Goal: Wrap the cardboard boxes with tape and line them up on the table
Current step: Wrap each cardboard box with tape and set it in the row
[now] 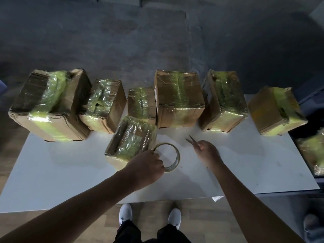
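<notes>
A white table (61,163) holds seven brown cardboard boxes, all shiny with clear tape that looks yellow-green; at the far left sits the big box (50,106), with a wide band of tape over its top and down its front; just beside it is the second box (103,105), crinkly with tape; next comes the small box (141,102) at the back of the table; the front box (130,139) lies nearer the person, out of the row, wrapped all over so the light shines off it; the left hand (147,165) has its fingers curled round the tape roll (178,157), a thin clear ring just beside the front box; the tall box (178,99) stands right against the small box; the right hand (206,151) holds scissors (192,140), with the blades a little apart and pointing toward the row; then comes the sixth box (223,102), turned a bit; the last box (276,110) sits near the table's right end; past that end is a wrapped bundle (313,153), partly cut off; two white shoes (125,213) show below the table.
</notes>
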Demonstrator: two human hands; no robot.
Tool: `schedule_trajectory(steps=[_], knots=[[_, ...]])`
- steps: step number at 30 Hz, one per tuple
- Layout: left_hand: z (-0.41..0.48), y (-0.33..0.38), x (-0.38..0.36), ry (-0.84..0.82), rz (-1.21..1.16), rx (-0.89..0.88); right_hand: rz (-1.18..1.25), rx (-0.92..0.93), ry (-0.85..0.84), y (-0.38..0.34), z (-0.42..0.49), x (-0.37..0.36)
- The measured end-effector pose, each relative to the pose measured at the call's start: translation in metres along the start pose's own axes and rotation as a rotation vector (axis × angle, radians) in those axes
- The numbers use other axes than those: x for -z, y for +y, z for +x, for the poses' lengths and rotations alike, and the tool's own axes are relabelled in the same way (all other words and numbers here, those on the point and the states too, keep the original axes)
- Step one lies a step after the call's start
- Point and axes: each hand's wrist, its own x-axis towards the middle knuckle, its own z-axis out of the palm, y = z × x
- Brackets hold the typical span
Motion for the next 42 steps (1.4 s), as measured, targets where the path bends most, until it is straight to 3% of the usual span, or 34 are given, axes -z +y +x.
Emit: schedule_trajectory(steps=[2, 5, 22, 24, 29, 33, 37, 42], knots=[[0.000, 0.000, -0.003, -0.005, -0.003, -0.018, -0.423, 0.010, 0.085, 0.023, -0.002, 0.003], [0.000, 0.001, -0.004, 0.006, -0.009, -0.019, -0.576, -0.078, 0.023, 0.044, -0.006, 0.001], [0.001, -0.007, -0.011, -0.124, 0.054, -0.047, -0.674, -0.056, 0.022, 0.064, 0.001, 0.002], [0.000, -0.008, -0.011, -0.134, 0.043, -0.032, -0.773, -0.057, 0.010, 0.066, 0.002, 0.001], [0.003, -0.008, -0.004, -0.193, 0.053, -0.034, -0.758, -0.021, -0.115, 0.057, 0.007, 0.000], [0.006, -0.005, 0.003, -0.173, 0.111, -0.007, -0.539, 0.065, -0.234, 0.031, 0.009, 0.017], [0.022, -0.002, 0.006, -0.164, -0.034, -0.003, -0.440, 0.137, -0.243, -0.023, 0.009, 0.053], [0.034, -0.004, 0.009, -0.110, -0.146, 0.082, -0.585, 0.297, -0.314, -0.084, -0.013, 0.095]])
